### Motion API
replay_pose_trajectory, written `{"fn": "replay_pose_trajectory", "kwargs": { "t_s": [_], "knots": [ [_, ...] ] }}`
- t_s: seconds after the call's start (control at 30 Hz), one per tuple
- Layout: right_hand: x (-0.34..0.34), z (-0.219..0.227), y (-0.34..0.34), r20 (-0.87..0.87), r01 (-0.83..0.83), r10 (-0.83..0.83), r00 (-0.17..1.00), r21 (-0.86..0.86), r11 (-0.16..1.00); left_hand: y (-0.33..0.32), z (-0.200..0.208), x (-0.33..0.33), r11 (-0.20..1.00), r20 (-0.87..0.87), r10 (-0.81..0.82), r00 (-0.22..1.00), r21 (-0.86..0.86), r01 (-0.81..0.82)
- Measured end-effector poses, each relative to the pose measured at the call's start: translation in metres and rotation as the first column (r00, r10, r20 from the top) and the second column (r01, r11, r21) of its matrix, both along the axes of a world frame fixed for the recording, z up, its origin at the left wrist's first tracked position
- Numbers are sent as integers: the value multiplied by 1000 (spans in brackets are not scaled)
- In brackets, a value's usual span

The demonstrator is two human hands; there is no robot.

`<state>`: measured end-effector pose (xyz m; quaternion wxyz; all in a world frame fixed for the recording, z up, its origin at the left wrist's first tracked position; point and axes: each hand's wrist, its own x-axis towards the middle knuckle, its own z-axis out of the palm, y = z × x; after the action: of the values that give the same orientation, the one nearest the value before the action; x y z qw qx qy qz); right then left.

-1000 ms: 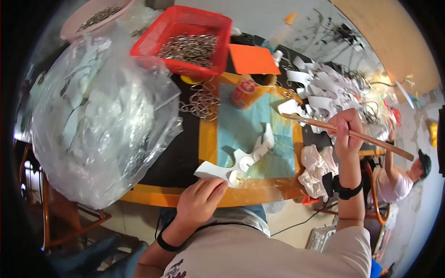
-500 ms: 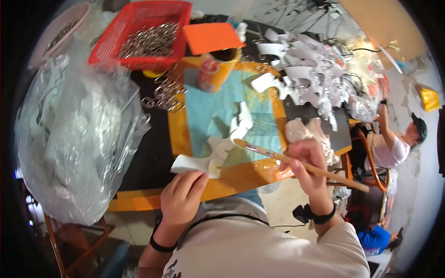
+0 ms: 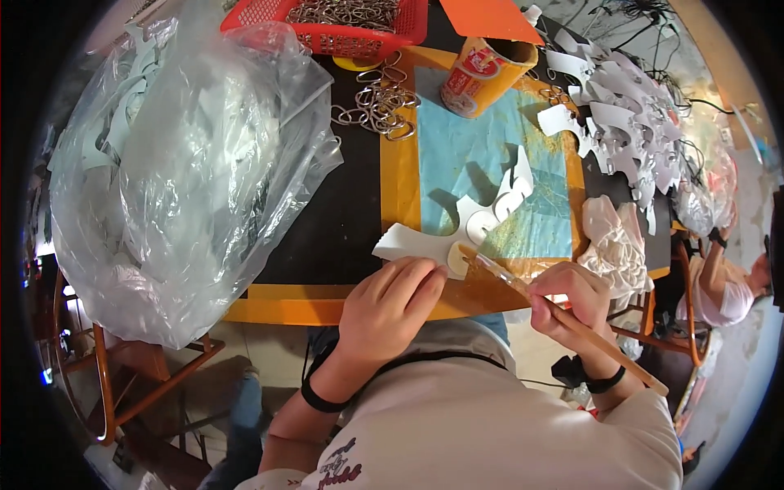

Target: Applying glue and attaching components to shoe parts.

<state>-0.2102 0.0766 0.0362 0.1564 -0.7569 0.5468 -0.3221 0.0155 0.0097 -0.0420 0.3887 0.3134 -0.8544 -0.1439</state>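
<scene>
My left hand (image 3: 390, 304) lies at the table's near edge. Its fingers are pressed together on the near left end of a white scalloped cut-out piece (image 3: 418, 242). My right hand (image 3: 572, 306) is closed around a slim wooden-handled brush (image 3: 600, 336), which slants down to the left. The brush tip meets a tan rounded tab (image 3: 456, 260) on the piece, close to my left fingertips. Under the far part of the piece is a blue sheet (image 3: 545, 229), smeared with yellowish residue and bordered by tan tape. My left fingertips hide part of the piece's edge.
A yellow tub (image 3: 483, 79) partly covered by an orange card (image 3: 490, 18) stands behind. Metal rings (image 3: 377, 104) lie near a red basket (image 3: 408, 23). A bulging plastic bag (image 3: 196, 171) fills the left; white cut-outs (image 3: 625, 118) and a pale cloth (image 3: 612, 245) are right.
The brush tip has come down from above the piece onto the tan tab. The view has shifted, so the table's things appear further right and higher. My left hand stays at the piece.
</scene>
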Motion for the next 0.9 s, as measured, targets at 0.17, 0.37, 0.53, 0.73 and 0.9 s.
{"fn": "replay_pose_trajectory", "kwargs": {
  "t_s": [0.17, 0.37, 0.53, 0.73, 0.9],
  "knots": [
    [0, -4, 2, -14, 60, -59, 998, 41, 997, -1, -2, 2, 999, 47, -31, 998, -38, 33],
    [-5, 6, 9, -84, 88, -84, 993, 49, 995, 0, 0, 0, 1000, -2, 5, 1000, -12, -5],
    [5, 1, 3, -9, 77, -77, 997, 16, 997, 0, -1, -3, 1000, -2, 11, 1000, -22, -11],
    [-1, -2, 5, -76, 87, -88, 993, -24, 996, 0, -1, -2, 1000, -7, 15, 1000, -24, -15],
    [-12, 5, 16, -20, 117, -119, 993, -74, 990, 1, 1, -2, 1000, -5, 19, 1000, -12, -19]
  ]
}}
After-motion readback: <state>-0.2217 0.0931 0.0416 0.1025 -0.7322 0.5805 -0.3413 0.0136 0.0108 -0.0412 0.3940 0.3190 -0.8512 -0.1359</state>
